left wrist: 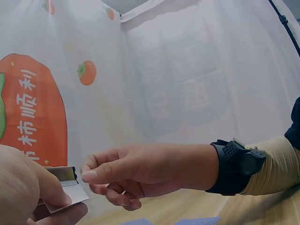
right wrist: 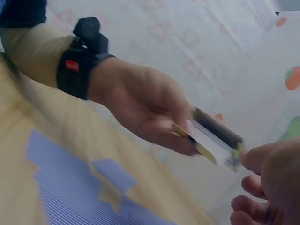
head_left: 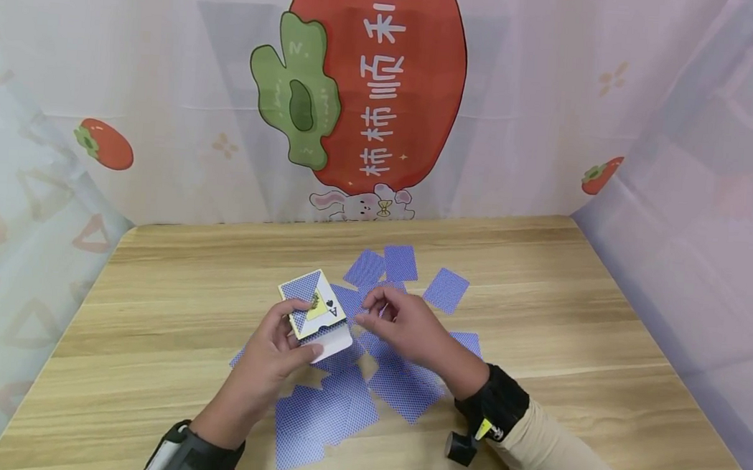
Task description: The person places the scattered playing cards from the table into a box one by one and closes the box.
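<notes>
My left hand (head_left: 264, 361) grips a playing-card box (head_left: 305, 288) with a blue checked pattern and an ace printed on its front. The box's white flap (head_left: 337, 344) stands out from its end, near the left thumb. Just right of the box is my right hand (head_left: 412, 331), its fingers loosely bent and nothing visible between them. In the right wrist view the right thumb (right wrist: 255, 157) comes close to a corner of the box; whether it touches I cannot tell. Blue-backed playing cards (head_left: 310, 421) lie scattered face down under both hands, some overlapping.
All of this is over a wooden table (head_left: 601, 364). Single cards lie farther back, one of them a separate card (head_left: 446, 291) at the right. A printed cloth (head_left: 519, 129) hangs behind the table, and cloth sides flank it. Each wrist wears a black strap with a camera.
</notes>
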`<action>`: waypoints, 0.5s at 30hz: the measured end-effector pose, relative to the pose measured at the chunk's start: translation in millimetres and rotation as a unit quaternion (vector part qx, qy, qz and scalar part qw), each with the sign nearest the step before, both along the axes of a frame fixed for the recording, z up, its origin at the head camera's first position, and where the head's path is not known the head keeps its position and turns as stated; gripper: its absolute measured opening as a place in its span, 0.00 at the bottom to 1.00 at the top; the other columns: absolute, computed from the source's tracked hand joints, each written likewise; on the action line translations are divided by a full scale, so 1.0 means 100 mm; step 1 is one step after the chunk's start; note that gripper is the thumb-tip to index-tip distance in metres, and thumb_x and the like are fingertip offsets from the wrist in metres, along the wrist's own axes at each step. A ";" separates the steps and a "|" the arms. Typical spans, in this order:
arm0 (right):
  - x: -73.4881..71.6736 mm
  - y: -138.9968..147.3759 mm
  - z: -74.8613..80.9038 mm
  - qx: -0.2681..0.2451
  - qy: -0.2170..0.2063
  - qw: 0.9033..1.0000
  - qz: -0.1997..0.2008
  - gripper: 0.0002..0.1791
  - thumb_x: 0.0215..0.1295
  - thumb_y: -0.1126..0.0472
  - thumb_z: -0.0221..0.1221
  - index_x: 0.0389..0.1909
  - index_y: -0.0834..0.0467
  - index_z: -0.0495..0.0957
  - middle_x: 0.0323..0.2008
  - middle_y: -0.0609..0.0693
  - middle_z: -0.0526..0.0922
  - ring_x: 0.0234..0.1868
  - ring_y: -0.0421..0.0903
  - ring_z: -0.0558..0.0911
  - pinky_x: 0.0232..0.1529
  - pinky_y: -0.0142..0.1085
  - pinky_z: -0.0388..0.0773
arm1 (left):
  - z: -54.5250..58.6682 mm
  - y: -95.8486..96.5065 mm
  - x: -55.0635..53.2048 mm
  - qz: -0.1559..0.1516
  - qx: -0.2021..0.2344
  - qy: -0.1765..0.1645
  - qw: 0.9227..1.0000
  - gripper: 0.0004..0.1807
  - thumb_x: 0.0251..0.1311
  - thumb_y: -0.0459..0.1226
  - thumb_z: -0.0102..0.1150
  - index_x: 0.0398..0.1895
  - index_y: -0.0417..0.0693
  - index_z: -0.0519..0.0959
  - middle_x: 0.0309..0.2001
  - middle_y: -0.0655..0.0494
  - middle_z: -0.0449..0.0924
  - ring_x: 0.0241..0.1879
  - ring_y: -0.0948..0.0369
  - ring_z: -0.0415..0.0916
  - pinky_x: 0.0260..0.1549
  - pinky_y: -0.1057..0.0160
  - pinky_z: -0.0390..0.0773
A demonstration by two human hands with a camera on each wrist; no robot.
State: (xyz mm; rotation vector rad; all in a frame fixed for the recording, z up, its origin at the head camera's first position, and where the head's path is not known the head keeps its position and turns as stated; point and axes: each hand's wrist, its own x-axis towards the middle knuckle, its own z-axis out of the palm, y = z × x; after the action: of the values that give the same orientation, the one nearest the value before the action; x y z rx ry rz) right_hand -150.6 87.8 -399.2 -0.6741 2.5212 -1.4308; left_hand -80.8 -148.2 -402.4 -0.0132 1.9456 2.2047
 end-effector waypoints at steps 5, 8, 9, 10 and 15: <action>-0.24 0.27 0.02 0.026 0.006 0.999 -0.037 0.10 0.70 0.56 0.64 0.49 0.53 0.79 0.39 0.46 0.82 0.37 0.46 0.78 0.33 0.36 0.80 | 0.05 -0.03 -0.01 0.014 -0.008 0.002 1.000 0.39 0.59 0.18 0.58 0.71 0.47 0.56 0.71 0.39 0.59 0.61 0.56 0.73 0.52 0.64 0.81; -0.38 0.46 0.01 0.032 0.006 0.998 -0.057 0.11 0.70 0.57 0.63 0.51 0.53 0.79 0.42 0.48 0.83 0.39 0.48 0.79 0.36 0.38 0.81 | 0.08 -0.05 -0.01 0.021 -0.017 0.001 1.000 0.40 0.59 0.19 0.58 0.71 0.48 0.55 0.72 0.40 0.58 0.63 0.54 0.71 0.53 0.65 0.80; -0.43 0.52 0.01 0.036 0.006 0.997 -0.065 0.12 0.70 0.57 0.63 0.51 0.53 0.78 0.43 0.49 0.83 0.40 0.48 0.80 0.37 0.39 0.80 | 0.09 -0.06 -0.01 0.023 -0.018 0.000 1.000 0.40 0.60 0.19 0.58 0.72 0.48 0.55 0.72 0.40 0.58 0.63 0.54 0.71 0.53 0.65 0.80; -0.47 0.58 0.01 0.040 0.005 0.996 -0.075 0.12 0.71 0.56 0.63 0.52 0.54 0.78 0.44 0.49 0.83 0.41 0.49 0.80 0.38 0.40 0.80 | 0.10 -0.06 -0.01 0.026 -0.018 0.000 1.000 0.40 0.60 0.19 0.58 0.72 0.48 0.55 0.72 0.40 0.58 0.63 0.54 0.70 0.53 0.65 0.80; -0.63 0.82 -0.01 0.071 -0.003 0.990 -0.118 0.12 0.72 0.54 0.61 0.51 0.54 0.78 0.47 0.51 0.82 0.47 0.51 0.79 0.42 0.41 0.80 | 0.11 -0.08 -0.01 0.035 -0.019 0.003 0.999 0.40 0.60 0.19 0.59 0.72 0.49 0.55 0.72 0.40 0.58 0.62 0.55 0.71 0.54 0.64 0.80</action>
State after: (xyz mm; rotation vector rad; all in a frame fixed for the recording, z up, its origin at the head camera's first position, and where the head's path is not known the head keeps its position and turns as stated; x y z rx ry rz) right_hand -214.1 169.4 -400.4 -0.3550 2.7414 -1.2981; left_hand -81.5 -156.4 -391.1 -0.0807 2.0203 2.2128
